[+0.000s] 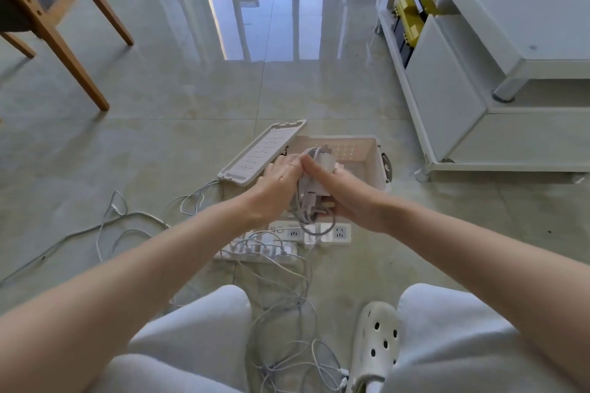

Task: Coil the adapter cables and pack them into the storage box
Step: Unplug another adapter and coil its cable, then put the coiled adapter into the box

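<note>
We hold a bundle [314, 183] of one white adapter with its cable wound around it. It is pressed between both hands, which are close together, just above the near edge of the storage box [380, 166]. Our right hand [338, 193] cups it from the right, fingers curled under and thumb laid up along it. Our left hand [276, 183] lies against its left side, fingers fairly straight. The lid [265, 153] leans against the left side of the open box.

We judge the coiling of this one is done and we are packing it. Next we need to lower it into the box without letting the loops spring loose, so both hands should let go only once it sits on the bottom. Loose cables [281, 313] trail across the floor [159, 89] from the power strips [332, 233], so much of the task is left.
</note>
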Tool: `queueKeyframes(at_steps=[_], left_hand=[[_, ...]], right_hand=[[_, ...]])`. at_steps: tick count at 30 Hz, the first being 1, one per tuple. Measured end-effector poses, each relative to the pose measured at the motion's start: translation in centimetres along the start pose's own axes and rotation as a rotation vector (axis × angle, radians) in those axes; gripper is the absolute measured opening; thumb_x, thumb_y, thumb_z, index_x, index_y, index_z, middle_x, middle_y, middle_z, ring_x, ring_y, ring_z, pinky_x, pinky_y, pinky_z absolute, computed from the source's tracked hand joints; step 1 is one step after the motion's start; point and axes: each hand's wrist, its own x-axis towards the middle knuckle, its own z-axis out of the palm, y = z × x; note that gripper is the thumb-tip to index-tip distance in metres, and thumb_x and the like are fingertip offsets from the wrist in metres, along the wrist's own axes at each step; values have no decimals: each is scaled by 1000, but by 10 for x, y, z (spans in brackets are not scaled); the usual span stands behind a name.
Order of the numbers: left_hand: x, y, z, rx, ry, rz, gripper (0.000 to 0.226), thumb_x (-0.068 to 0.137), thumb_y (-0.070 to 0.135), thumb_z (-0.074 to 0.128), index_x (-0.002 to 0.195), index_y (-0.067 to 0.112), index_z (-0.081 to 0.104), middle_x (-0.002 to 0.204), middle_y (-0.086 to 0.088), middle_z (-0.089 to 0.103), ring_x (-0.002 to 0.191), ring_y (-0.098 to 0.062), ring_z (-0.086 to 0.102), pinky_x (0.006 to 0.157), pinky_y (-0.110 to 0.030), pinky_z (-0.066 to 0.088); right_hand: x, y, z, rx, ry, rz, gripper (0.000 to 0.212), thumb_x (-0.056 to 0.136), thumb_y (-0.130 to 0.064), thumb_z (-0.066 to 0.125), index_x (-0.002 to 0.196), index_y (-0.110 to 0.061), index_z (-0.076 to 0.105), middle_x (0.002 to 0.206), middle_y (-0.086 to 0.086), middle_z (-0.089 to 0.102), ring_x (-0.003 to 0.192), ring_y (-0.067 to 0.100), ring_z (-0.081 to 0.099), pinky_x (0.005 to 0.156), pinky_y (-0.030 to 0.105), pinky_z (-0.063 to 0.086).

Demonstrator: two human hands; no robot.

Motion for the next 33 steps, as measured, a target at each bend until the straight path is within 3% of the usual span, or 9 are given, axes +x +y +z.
queueKeyframes(at_steps=[4, 9, 15, 21, 26, 29, 33], left_hand=[[19, -23, 6, 163, 61, 27, 53, 89, 47, 22, 128, 21, 46, 127, -6, 50, 121, -28, 43, 105, -53, 32], [51, -57, 20, 629, 10, -28, 43, 102, 36, 21, 142, 23, 32, 135, -5, 40, 122, -24, 34, 100, -40, 28], [99, -101, 41, 834, -86, -12, 45, 102, 39, 23, 144, 23, 28, 140, -5, 36, 127, -25, 33, 99, -44, 32], [151, -150, 37, 979, -91, -18, 38, 103, 27, 30, 140, 19, 33, 140, -6, 36, 126, -26, 33, 96, -42, 34], [171, -184, 36, 1113, -70, -2, 37, 94, 21, 52, 129, 22, 41, 131, -2, 43, 117, -24, 42, 95, -39, 35], [178, -193, 39, 1138, -20, 90, 32, 94, 20, 52, 125, 21, 43, 124, -1, 48, 113, -23, 45, 89, -32, 34], [184, -197, 40, 1108, 34, 125, 26, 94, 19, 51, 120, 20, 47, 117, 0, 54, 106, -23, 44, 79, -29, 28]], right_hand=[[39, 26, -14, -1, 100, 103, 107, 53, -70, 74, 133, -14, 31, 111, 20, 61, 93, 31, 67, 71, 38, 54], [75, 66, -42, -123, 269, 231, 69, 82, -56, 56, 129, -13, 29, 112, 10, 56, 95, 21, 60, 75, 32, 49], [112, 106, -76, -278, 348, 349, 76, 86, -58, 50, 136, -10, 19, 114, 6, 47, 100, 19, 53, 75, 28, 42], [175, 106, -112, -546, 545, 276, 75, 88, -54, 49, 136, -3, 21, 132, 18, 45, 114, 32, 50, 89, 34, 41], [225, 116, -131, -630, 776, 216, 70, 88, -48, 55, 130, 1, 28, 134, 22, 40, 123, 35, 42, 98, 35, 33], [245, 132, -139, -778, 791, 264, 70, 87, -47, 56, 131, 0, 28, 135, 22, 38, 124, 37, 41, 98, 37, 34], [260, 156, -150, -860, 658, 403, 68, 90, -42, 54, 135, 1, 25, 139, 23, 36, 126, 37, 40, 99, 38, 36]])
